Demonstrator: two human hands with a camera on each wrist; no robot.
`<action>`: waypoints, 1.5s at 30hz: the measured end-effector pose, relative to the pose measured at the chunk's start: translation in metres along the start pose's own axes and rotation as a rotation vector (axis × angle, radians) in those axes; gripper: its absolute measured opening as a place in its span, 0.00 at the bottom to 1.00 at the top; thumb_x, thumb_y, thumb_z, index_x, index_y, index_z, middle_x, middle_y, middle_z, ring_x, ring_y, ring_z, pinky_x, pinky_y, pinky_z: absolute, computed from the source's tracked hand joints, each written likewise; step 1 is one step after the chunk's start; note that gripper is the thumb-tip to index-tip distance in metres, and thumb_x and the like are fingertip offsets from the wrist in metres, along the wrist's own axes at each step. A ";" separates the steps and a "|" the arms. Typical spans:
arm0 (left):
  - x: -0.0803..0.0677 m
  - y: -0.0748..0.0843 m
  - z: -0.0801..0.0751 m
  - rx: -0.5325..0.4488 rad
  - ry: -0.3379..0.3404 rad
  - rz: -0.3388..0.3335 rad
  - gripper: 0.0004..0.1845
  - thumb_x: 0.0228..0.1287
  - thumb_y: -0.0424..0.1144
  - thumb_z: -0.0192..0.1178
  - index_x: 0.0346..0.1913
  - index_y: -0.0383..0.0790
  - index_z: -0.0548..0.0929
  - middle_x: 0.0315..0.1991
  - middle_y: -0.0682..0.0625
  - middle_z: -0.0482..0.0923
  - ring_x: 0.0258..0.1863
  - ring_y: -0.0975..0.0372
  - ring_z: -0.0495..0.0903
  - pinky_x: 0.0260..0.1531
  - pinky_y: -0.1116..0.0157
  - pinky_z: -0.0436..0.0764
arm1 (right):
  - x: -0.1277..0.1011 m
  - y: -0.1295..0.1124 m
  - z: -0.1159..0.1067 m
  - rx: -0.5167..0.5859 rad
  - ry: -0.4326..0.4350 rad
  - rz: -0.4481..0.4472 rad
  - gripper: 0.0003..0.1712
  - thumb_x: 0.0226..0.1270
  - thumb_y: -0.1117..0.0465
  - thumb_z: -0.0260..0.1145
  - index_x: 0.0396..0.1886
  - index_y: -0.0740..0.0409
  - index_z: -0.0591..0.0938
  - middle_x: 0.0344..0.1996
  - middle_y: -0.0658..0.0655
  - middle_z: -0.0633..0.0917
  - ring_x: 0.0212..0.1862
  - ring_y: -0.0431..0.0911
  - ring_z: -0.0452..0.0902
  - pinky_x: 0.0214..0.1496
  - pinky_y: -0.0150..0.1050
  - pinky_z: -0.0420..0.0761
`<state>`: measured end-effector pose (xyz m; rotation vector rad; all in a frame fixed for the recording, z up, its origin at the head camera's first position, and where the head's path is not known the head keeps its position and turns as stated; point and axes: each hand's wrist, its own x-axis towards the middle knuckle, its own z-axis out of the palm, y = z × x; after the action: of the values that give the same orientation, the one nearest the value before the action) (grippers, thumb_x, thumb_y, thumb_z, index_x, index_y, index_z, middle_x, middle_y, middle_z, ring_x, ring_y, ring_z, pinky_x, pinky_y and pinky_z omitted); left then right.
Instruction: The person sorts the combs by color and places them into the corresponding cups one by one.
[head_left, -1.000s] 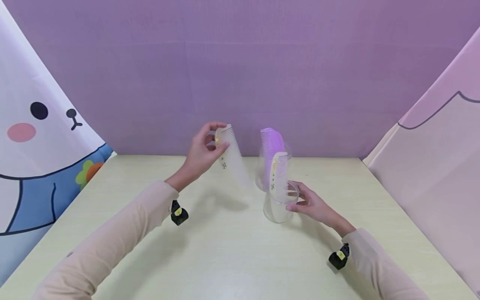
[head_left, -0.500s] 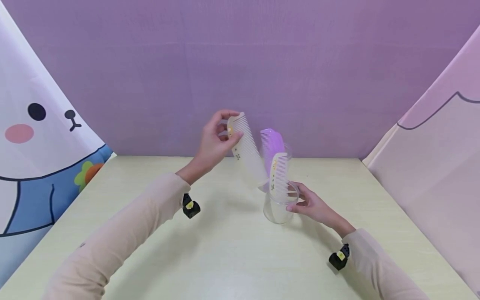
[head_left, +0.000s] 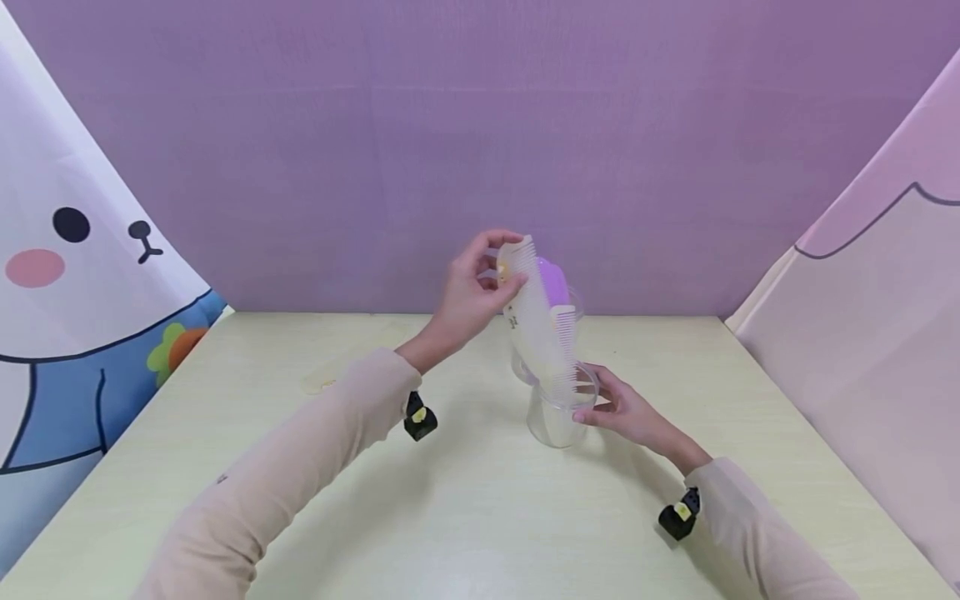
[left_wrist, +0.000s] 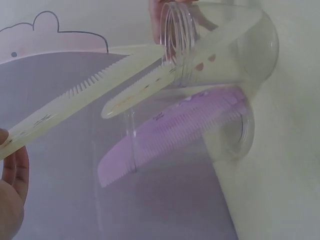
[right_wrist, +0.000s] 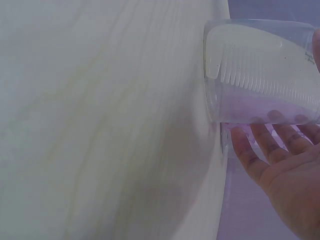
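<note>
My left hand (head_left: 468, 292) pinches a cream comb (head_left: 531, 308) by its upper end, thumb on one face. This comb slants down to the right, its lower end at the mouth of a clear plastic jar (head_left: 540, 427). The right hand (head_left: 626, 407) grips that jar near the rim, fingers along one side in the right wrist view. A second cream comb (left_wrist: 137, 96) stands inside the jar, partly covered by the held one in the head view. Just behind, a purple comb (left_wrist: 165, 132) leans in another clear jar (left_wrist: 247, 132).
On the pale table (head_left: 480, 500), a faint pale piece with a yellow mark (head_left: 326, 383) lies partly behind the left sleeve (head_left: 330, 433). A purple backdrop (head_left: 480, 150) rises at the table's far edge, with printed cloths (head_left: 67, 317) at both sides.
My left hand has carried the cream comb rightward from beside the jars to over the front jar's mouth, overlapping the other combs. The right hand and both jars have stayed put.
</note>
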<state>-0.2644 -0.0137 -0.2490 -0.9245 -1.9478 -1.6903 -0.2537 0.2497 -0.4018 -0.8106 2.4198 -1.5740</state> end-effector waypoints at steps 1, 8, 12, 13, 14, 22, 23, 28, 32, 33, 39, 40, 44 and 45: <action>-0.001 -0.001 0.003 0.002 -0.006 0.002 0.21 0.53 0.22 0.59 0.52 0.29 0.71 0.48 0.38 0.72 0.34 0.54 0.77 0.28 0.60 0.82 | 0.000 0.000 0.000 0.002 0.000 -0.001 0.40 0.56 0.62 0.67 0.67 0.57 0.58 0.63 0.65 0.66 0.62 0.62 0.63 0.53 0.42 0.77; -0.004 -0.026 0.019 0.039 -0.037 -0.005 0.22 0.54 0.24 0.60 0.53 0.32 0.72 0.50 0.40 0.73 0.34 0.54 0.78 0.27 0.63 0.82 | -0.001 0.000 0.000 0.018 -0.008 -0.004 0.40 0.56 0.63 0.67 0.67 0.55 0.58 0.63 0.65 0.65 0.62 0.62 0.63 0.54 0.42 0.77; -0.006 -0.044 0.027 0.060 -0.044 -0.012 0.22 0.55 0.28 0.61 0.54 0.38 0.72 0.50 0.44 0.73 0.33 0.57 0.78 0.27 0.68 0.82 | -0.001 0.000 0.000 0.003 -0.002 0.008 0.40 0.56 0.62 0.67 0.67 0.54 0.59 0.64 0.63 0.65 0.62 0.56 0.64 0.54 0.42 0.77; -0.006 -0.046 0.028 0.064 -0.046 -0.012 0.22 0.55 0.28 0.61 0.54 0.39 0.72 0.50 0.45 0.73 0.32 0.58 0.78 0.27 0.69 0.82 | -0.001 0.000 0.000 -0.002 0.000 0.011 0.40 0.56 0.62 0.67 0.67 0.53 0.59 0.64 0.62 0.66 0.62 0.55 0.64 0.54 0.41 0.77; -0.007 -0.047 0.030 0.069 -0.050 -0.013 0.21 0.55 0.29 0.61 0.54 0.40 0.72 0.51 0.46 0.73 0.32 0.59 0.78 0.27 0.68 0.82 | 0.000 0.000 0.000 -0.006 0.002 0.014 0.40 0.56 0.62 0.67 0.67 0.53 0.59 0.64 0.61 0.66 0.62 0.54 0.64 0.54 0.41 0.77; -0.014 -0.059 0.041 0.107 -0.070 -0.038 0.22 0.55 0.29 0.61 0.54 0.41 0.72 0.48 0.46 0.72 0.34 0.59 0.77 0.28 0.67 0.81 | 0.000 -0.001 -0.001 -0.001 -0.004 0.014 0.40 0.56 0.62 0.66 0.67 0.53 0.58 0.64 0.61 0.65 0.64 0.59 0.61 0.54 0.42 0.76; -0.014 -0.061 0.042 0.112 -0.074 -0.042 0.22 0.55 0.29 0.61 0.54 0.41 0.72 0.48 0.46 0.72 0.34 0.59 0.77 0.28 0.68 0.81 | 0.000 -0.001 -0.001 -0.001 -0.005 0.014 0.40 0.56 0.62 0.66 0.67 0.53 0.58 0.64 0.61 0.65 0.64 0.59 0.61 0.54 0.43 0.76; -0.017 -0.070 0.050 0.117 -0.101 -0.073 0.22 0.56 0.30 0.61 0.54 0.42 0.71 0.49 0.46 0.72 0.36 0.59 0.78 0.28 0.73 0.81 | -0.001 -0.002 -0.001 -0.005 -0.003 0.017 0.40 0.57 0.62 0.66 0.67 0.54 0.58 0.64 0.62 0.65 0.63 0.59 0.62 0.53 0.42 0.77; -0.020 -0.075 0.054 0.108 -0.117 -0.086 0.23 0.55 0.29 0.61 0.55 0.41 0.71 0.50 0.46 0.72 0.37 0.58 0.78 0.29 0.73 0.81 | -0.001 -0.002 -0.001 -0.009 -0.002 0.024 0.40 0.57 0.61 0.66 0.67 0.54 0.58 0.64 0.61 0.65 0.63 0.59 0.63 0.53 0.41 0.77; -0.020 -0.076 0.055 0.107 -0.120 -0.087 0.23 0.55 0.29 0.61 0.55 0.40 0.71 0.50 0.46 0.72 0.36 0.58 0.78 0.28 0.72 0.81 | -0.001 -0.002 -0.002 -0.011 -0.001 0.025 0.40 0.57 0.61 0.66 0.67 0.54 0.58 0.64 0.61 0.65 0.63 0.59 0.63 0.53 0.41 0.77; -0.023 -0.079 0.059 0.116 -0.128 -0.117 0.25 0.55 0.29 0.62 0.56 0.40 0.69 0.49 0.45 0.73 0.35 0.58 0.78 0.28 0.72 0.80 | -0.001 -0.003 -0.001 -0.018 0.005 0.028 0.40 0.57 0.61 0.66 0.67 0.54 0.58 0.64 0.61 0.65 0.63 0.59 0.63 0.53 0.42 0.77; -0.023 -0.079 0.059 0.121 -0.130 -0.123 0.25 0.55 0.29 0.62 0.56 0.40 0.69 0.49 0.44 0.73 0.36 0.58 0.78 0.28 0.72 0.80 | -0.001 -0.004 -0.001 -0.018 0.005 0.027 0.40 0.57 0.61 0.66 0.67 0.54 0.58 0.64 0.61 0.66 0.63 0.59 0.63 0.53 0.41 0.78; -0.024 -0.080 0.059 0.137 -0.140 -0.139 0.26 0.55 0.29 0.62 0.57 0.40 0.68 0.50 0.45 0.73 0.38 0.58 0.78 0.30 0.73 0.80 | -0.001 -0.004 -0.001 -0.020 0.005 0.022 0.40 0.57 0.61 0.66 0.67 0.54 0.58 0.64 0.61 0.66 0.62 0.59 0.63 0.53 0.42 0.77; -0.024 -0.080 0.059 0.142 -0.142 -0.141 0.26 0.55 0.29 0.62 0.57 0.40 0.68 0.50 0.45 0.73 0.38 0.58 0.78 0.30 0.73 0.80 | -0.001 -0.004 -0.001 -0.020 0.005 0.020 0.40 0.57 0.61 0.66 0.67 0.54 0.58 0.64 0.62 0.65 0.62 0.59 0.63 0.53 0.42 0.77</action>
<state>-0.2966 0.0342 -0.3330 -0.8940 -2.2429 -1.5727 -0.2520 0.2496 -0.3984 -0.7842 2.4432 -1.5492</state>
